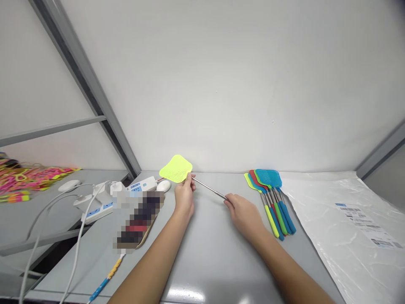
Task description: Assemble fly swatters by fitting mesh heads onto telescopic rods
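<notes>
A yellow-green fly swatter with a thin metal rod is held up over the grey table between both hands. My left hand pinches it where the perforated head meets the rod. At the other end, my right hand is closed around the rod's lower part; the grip inside it is hidden. To the right of my right hand lies a pile of several fly swatters, with blue, green, red and yellow heads and coloured handles, their heads overlapping toward the wall.
A white plastic mailing bag with a label covers the table's right side. On the left lie a blurred-out phone on a cable, white power strips and loose white cords. Bright pink and yellow items fill the far left table.
</notes>
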Available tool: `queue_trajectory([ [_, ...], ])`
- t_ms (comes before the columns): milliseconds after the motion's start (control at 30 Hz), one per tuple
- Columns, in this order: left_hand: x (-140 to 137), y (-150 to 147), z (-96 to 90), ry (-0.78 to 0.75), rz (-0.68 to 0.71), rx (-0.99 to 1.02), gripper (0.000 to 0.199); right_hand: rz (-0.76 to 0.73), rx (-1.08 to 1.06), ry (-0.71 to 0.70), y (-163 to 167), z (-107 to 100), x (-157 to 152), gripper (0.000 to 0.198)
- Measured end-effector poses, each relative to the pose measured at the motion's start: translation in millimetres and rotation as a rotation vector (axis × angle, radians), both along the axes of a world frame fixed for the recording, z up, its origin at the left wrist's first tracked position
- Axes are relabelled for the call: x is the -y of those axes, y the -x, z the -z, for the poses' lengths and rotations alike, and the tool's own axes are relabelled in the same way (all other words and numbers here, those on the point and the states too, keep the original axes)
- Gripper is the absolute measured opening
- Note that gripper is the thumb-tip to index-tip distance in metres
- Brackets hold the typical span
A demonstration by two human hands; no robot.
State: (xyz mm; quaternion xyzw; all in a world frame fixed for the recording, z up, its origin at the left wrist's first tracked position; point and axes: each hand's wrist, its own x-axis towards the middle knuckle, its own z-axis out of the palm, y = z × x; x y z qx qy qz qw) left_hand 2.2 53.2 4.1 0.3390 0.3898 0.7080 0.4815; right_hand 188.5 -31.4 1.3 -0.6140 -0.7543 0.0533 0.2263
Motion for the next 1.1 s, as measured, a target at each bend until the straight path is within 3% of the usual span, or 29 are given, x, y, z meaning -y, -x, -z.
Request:
queue_trajectory([
  [300,24.7,-34.7,17.7,0.092,0.436,-0.184,0.04,0.014,0.016,0.0,-15.6,4.2,-3.8,0.019],
  [400,19.0,-30.4,13.7,0.058,0.376,-0.179,0.038,0.009,-0.002,-0.008,-12.9,3.0,-4.6,0.019],
  [567,0.8,-6.0,-1.5,-0.011,0.154,-0.062,0.033,-0.01,-0.036,0.003,-0.9,-1.4,-3.5,0.02],
  [733,5.7,-6.1,-2.5,-0.035,0.069,-0.052,0.034,-0.018,-0.043,-0.007,-2.0,-3.2,-0.3,0.02],
  [833,17.8,-21.1,4.5,0.004,0.155,-0.144,0.037,0.001,-0.036,-0.033,-9.5,-0.7,-0.3,0.019],
  [1033,44.6,-50.5,13.2,0.031,0.519,-0.352,0.035,0.01,-0.081,-0.047,-8.5,6.2,-3.3,0.018],
  [1100,48.0,-54.0,12.7,0.039,0.534,-0.329,0.034,0.005,-0.076,-0.056,-4.7,5.9,-4.1,0.019],
])
